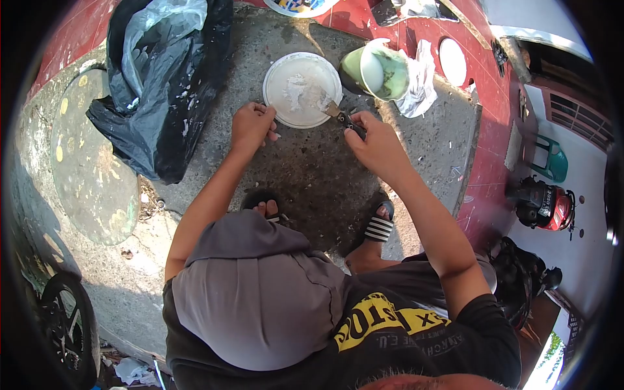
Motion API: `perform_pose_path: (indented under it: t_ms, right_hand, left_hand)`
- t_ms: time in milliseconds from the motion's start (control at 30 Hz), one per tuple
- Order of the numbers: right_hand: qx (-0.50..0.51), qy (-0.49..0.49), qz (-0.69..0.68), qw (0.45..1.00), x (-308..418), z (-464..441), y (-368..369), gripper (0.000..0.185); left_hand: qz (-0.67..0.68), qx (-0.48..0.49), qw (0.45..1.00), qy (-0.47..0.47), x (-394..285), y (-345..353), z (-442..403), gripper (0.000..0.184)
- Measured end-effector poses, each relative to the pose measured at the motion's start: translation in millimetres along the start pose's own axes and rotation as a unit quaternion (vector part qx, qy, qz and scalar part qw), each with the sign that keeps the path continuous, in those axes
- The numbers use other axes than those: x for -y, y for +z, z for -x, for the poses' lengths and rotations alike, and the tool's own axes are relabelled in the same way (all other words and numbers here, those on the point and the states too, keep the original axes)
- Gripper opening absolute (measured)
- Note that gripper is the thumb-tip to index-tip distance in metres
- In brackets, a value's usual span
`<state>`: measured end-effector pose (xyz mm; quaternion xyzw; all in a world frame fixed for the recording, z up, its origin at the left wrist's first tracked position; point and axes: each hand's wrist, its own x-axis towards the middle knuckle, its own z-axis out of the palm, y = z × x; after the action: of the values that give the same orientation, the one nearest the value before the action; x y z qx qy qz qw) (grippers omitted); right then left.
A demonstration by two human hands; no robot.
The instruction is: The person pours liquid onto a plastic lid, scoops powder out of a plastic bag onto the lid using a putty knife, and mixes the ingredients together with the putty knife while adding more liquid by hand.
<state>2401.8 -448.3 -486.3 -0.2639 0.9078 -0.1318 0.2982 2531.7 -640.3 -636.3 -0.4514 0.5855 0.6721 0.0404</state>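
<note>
A shallow round white tub (281, 73) rests on the concrete, with whitish paste smeared over its inside. My right hand (379, 144) is closed round the dark handle of a putty knife (335, 113), whose blade reaches over the tub's right side onto the paste. At the tub's lower left edge, my left hand (252, 128) has its fingers curled, thumb and forefinger at the rim. Just right of the tub, a green bucket (394, 75) with a pale smeared inside lies tilted.
A black plastic bag (162, 123) with white scraps lies to the left. White plastic (419, 84) and a white disc (453, 62) are at the right. My sandalled feet (377, 224) flank the concrete slab. A red motorcycle (546, 205) and green chair (551, 158) stand farther right.
</note>
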Motion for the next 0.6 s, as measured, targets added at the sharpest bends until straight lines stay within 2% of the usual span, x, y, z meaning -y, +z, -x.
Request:
perform_pose_path:
  t_ms: [133, 200, 300, 400, 600]
  right_hand:
    - [-0.012, -0.031, 0.060, 0.998, 15, 3, -5, 0.036]
    - [-0.052, -0.097, 0.105, 0.988, 21, 5, -4, 0.036]
    - [-0.073, -0.124, 0.152, 0.978, 30, 6, 1, 0.038]
    - [-0.035, -0.125, 0.232, 0.964, 25, 3, 15, 0.040]
    - [-0.030, -0.132, 0.210, 0.968, 33, 0, -15, 0.045]
  left_hand:
    - [0.001, 0.002, 1.000, -0.004, -1, 0, 1, 0.029]
    - [0.000, 0.002, 1.000, -0.001, -2, 0, 1, 0.028]
    - [0.014, 0.007, 1.000, 0.005, 1, 0, -1, 0.028]
    - [0.021, 0.009, 1.000, 0.005, 4, 0, -2, 0.028]
    - [0.005, 0.007, 1.000, -0.001, -1, 0, 0, 0.030]
